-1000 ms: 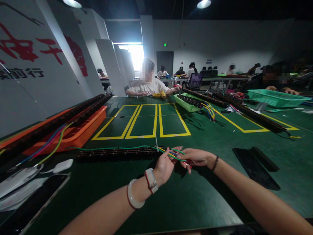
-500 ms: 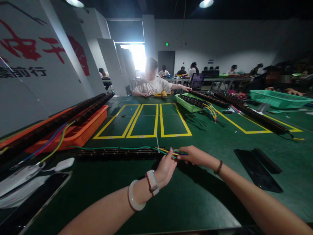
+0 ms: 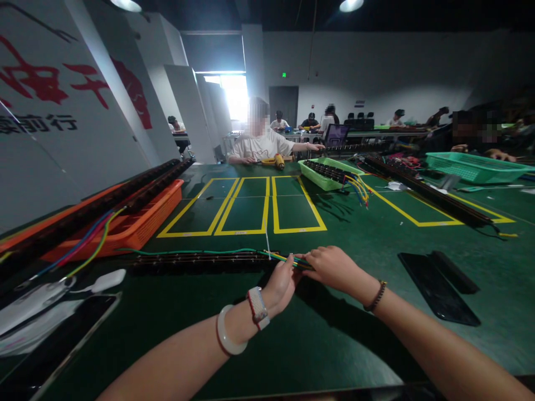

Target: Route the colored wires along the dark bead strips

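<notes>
Coloured wires (image 3: 298, 262), green, yellow and blue among them, run out of the right end of a long dark strip (image 3: 200, 262) lying across the green table. My left hand (image 3: 283, 283) is closed on the wires close to the strip's end. Just to its right, my right hand (image 3: 330, 268) is closed round the same wires, its fingers nearly touching my left hand. A white tie (image 3: 268, 245) sticks up from the strip beside my left hand. A green wire (image 3: 167, 250) lies along the strip's far edge.
An orange basket (image 3: 163, 214) with dark strips is at the left. A phone (image 3: 438, 289) lies at the right. A green basket (image 3: 326, 179) holds wired strips. Across the table, a person (image 3: 261, 145) sits near a yellow tool (image 3: 278, 162), one hand on another strip.
My right hand has moved left along the wires, closer to my left hand, its back more raised. Across the table, the person's strip has swung up and back.
</notes>
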Demonstrator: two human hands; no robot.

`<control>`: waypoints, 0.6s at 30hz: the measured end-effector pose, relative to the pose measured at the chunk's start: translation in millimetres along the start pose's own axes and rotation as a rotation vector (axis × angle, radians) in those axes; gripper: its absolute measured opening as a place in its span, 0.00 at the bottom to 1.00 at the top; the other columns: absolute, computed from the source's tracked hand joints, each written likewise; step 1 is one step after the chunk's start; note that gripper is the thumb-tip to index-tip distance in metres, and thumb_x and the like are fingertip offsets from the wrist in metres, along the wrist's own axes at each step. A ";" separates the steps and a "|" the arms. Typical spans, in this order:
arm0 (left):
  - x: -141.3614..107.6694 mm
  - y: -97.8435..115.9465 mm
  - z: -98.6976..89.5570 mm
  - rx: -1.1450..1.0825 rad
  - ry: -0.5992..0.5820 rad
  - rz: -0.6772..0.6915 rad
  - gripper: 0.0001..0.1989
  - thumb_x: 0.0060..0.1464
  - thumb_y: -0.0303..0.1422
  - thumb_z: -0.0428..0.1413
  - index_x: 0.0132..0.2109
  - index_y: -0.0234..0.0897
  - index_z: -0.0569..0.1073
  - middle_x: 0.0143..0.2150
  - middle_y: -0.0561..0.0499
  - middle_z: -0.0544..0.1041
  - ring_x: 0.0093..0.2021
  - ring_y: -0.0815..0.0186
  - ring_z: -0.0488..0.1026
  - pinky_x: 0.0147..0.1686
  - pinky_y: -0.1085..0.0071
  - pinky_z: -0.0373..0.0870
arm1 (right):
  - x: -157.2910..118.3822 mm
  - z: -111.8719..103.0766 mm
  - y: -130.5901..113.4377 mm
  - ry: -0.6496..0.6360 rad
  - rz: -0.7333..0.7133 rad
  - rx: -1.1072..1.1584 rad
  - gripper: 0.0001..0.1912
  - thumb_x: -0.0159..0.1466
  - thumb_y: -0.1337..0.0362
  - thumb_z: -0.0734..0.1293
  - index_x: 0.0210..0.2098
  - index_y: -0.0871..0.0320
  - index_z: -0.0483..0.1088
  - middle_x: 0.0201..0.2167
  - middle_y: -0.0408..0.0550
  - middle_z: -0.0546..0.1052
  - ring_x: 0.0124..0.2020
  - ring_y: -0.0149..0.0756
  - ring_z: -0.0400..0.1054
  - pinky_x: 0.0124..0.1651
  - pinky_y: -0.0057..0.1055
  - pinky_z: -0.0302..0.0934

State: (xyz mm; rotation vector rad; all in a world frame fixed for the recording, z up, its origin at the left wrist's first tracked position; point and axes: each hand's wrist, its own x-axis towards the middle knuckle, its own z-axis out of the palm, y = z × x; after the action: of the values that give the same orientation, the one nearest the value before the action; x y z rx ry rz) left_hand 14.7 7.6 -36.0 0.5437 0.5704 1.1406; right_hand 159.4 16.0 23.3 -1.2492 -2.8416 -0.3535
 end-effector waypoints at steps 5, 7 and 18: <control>1.7 -0.4 -1.1 -0.058 0.060 -0.032 0.05 0.56 0.29 0.53 0.34 0.32 0.71 0.31 0.49 0.75 0.37 0.66 0.72 0.43 0.68 0.66 | -4.1 -9.8 -5.6 0.132 -0.131 -0.102 0.12 0.62 0.56 0.65 0.38 0.60 0.68 0.32 0.50 0.72 0.34 0.39 0.65 0.31 0.31 0.54; 2.5 -0.5 -0.8 -0.072 0.038 -0.039 0.05 0.56 0.29 0.52 0.34 0.32 0.71 0.31 0.49 0.74 0.38 0.65 0.72 0.43 0.68 0.66 | -4.1 -7.4 -8.8 0.135 -0.155 -0.125 0.12 0.62 0.59 0.66 0.40 0.61 0.67 0.32 0.50 0.72 0.34 0.39 0.65 0.31 0.31 0.53; 0.9 -1.2 1.4 -0.040 0.027 -0.028 0.09 0.55 0.35 0.54 0.33 0.32 0.71 0.36 0.45 0.76 0.44 0.62 0.72 0.48 0.65 0.64 | -0.3 -0.6 -3.0 0.041 -0.061 0.087 0.08 0.60 0.68 0.63 0.39 0.61 0.68 0.32 0.48 0.72 0.31 0.33 0.65 0.28 0.28 0.50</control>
State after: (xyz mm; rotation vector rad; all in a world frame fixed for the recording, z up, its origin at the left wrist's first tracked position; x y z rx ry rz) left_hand 16.7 7.9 -35.9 0.4850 0.5758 1.1316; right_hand 157.4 13.7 23.3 -1.1291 -2.8322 -0.2510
